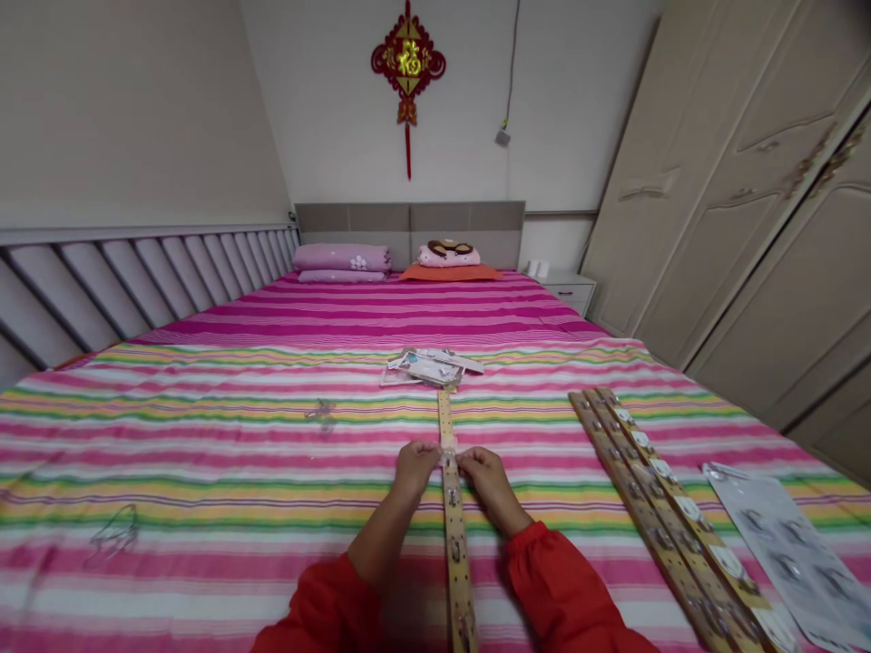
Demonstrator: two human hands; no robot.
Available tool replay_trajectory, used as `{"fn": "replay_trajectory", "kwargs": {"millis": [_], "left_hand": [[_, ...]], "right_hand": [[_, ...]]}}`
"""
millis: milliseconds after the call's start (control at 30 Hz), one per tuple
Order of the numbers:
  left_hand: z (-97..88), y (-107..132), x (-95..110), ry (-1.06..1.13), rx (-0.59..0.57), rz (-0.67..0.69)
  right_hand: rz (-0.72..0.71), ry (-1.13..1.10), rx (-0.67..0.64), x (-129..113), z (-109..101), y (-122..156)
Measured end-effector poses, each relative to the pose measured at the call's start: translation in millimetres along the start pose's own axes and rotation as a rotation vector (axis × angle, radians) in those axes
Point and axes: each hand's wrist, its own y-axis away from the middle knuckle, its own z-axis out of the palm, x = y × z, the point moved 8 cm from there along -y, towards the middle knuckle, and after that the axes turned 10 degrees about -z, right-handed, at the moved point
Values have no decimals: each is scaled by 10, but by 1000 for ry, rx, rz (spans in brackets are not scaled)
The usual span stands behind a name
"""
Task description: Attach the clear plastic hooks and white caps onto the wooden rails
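A long, narrow wooden strip (458, 580) with rows of small holes lies lengthwise on the bed in front of me. Several small metal fittings, which look like hooks, sit along its near part. My left hand (415, 465) pinches the left side of a small clear plastic piece (448, 456) on the strip. From the right, my right hand (484, 473) pinches at the same piece, with thumb and fingertips together. The fingertips partly cover the piece, so its exact shape is unclear.
Several similar strips (640, 490) with fittings lie side by side on the right. Beside them is a clear package (782, 544) holding hooks. A pile of flat cards (432, 366) lies past the strip's far end. Thin clear scraps (117, 533) rest on the left.
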Motion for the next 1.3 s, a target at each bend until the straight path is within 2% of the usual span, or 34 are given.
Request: {"fn": "replay_trajectory", "kwargs": {"millis": [367,1067,1300], "left_hand": [[48,-32,-28,-74,13,-11],[77,-67,-101,-89,13,-68],[77,-143,-173,-107,19,-74]], "right_hand": [[23,17,28,99,-22,-33],[25,18,48,193,-33,-32],[16,34,50,237,-40,-37]]}}
